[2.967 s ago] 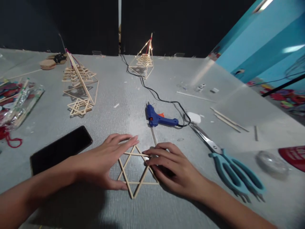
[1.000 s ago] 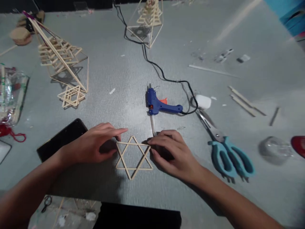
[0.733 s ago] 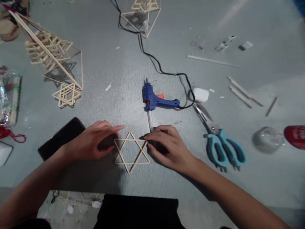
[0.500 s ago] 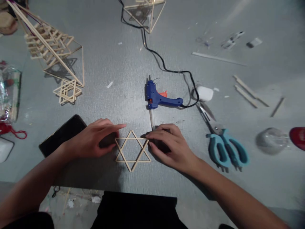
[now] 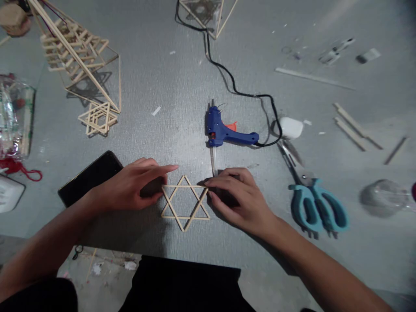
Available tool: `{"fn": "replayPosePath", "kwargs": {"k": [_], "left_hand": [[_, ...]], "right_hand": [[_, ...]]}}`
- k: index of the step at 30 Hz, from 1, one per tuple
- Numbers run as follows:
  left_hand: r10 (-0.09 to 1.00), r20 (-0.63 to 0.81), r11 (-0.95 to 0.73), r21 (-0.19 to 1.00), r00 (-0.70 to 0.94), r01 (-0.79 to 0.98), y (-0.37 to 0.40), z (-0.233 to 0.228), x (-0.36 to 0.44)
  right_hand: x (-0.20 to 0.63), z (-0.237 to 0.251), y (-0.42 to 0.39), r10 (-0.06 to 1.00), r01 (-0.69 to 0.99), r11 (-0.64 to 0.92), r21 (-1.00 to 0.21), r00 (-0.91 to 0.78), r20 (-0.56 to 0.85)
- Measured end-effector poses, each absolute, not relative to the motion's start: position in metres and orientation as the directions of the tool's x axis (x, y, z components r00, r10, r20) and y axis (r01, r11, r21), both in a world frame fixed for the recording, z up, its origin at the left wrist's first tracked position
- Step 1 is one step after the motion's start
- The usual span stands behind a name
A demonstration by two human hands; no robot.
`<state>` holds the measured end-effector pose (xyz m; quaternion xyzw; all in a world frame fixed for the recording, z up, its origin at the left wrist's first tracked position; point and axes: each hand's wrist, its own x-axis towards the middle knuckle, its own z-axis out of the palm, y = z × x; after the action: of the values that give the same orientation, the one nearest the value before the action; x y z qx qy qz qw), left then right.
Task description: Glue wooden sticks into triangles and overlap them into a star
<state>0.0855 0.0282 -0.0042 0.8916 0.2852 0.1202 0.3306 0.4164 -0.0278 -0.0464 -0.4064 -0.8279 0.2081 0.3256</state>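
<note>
A six-pointed star of thin wooden sticks [image 5: 185, 218], made of two overlapping triangles, lies flat near the table's front edge. My left hand [image 5: 134, 184] is at its upper left corner, thumb and a curled finger around the tip, index finger stretched out above. At the upper right corner, my right hand [image 5: 238, 197] has thumb and fingertips closed on the stick ends. Just beyond the star rests a blue glue gun [image 5: 214, 125] with an orange trigger, its clear glue stick pointing back toward my right hand.
Teal-handled scissors [image 5: 320, 206] lie to the right, beside a white case [image 5: 291, 127]. A black phone [image 5: 92, 177] is partly under my left forearm. Small stacked stars [image 5: 98, 119] and a stick structure [image 5: 73, 52] are at left. A black cord [image 5: 224, 68] crosses the table; loose sticks [image 5: 351, 125] lie right.
The view has shifted slightly, so everything on the table appears a little further right. Both hands remain at the star's upper corners in nearly the same pose.
</note>
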Motion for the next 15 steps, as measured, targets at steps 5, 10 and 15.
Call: {"fn": "replayPosePath", "kwargs": {"k": [5,10,15], "left_hand": [[0.594,0.023,-0.617,0.654,0.804,0.438,0.0277,-0.0048,0.0858],[0.596,0.023,-0.615,0.655,0.802,0.438,0.0272,-0.0061,0.0850],[0.596,0.029,-0.616,0.657,0.802,0.435,0.0271,-0.0053,0.0851]], "right_hand": [[0.4160,-0.0465,-0.0278,0.811,0.540,0.579,-0.611,-0.457,0.365],[0.4162,-0.0455,-0.0287,0.815,0.542,0.574,-0.614,-0.453,0.362],[0.4165,-0.0453,-0.0281,0.816,0.541,0.573,-0.615,-0.452,0.362]]}}
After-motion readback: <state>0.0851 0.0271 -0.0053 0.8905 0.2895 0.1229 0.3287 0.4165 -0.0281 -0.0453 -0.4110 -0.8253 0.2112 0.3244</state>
